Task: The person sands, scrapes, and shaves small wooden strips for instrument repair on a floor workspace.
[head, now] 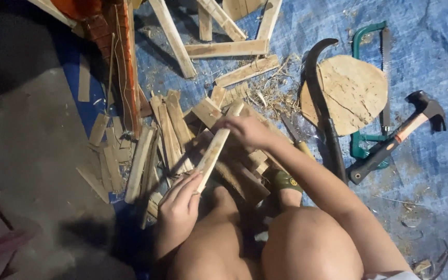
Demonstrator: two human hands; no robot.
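The person sits low over a blue tarp (431,57) on the floor, bare knees at the bottom of the view. Both hands hold one pale wooden slat (214,149), which lies slanted above a pile of split wood pieces (169,140). The left hand (178,207) has its grip closed around the near, lower end of the slat, fingers wrapped over the edge. The right hand (245,129) is at the far, upper end; its fingers curl on the wood, so the grip seems closed on the slat too, though the fingertips are a little hidden. Just beside the right forearm lies a long curved blade with dark handle (323,111), partly over a round wooden board (352,93). A green hacksaw (365,88) lies under the board, and a claw hammer (397,137) rests across its frame. Longer wooden bars (226,49) lie further away at the top, with shavings around them.
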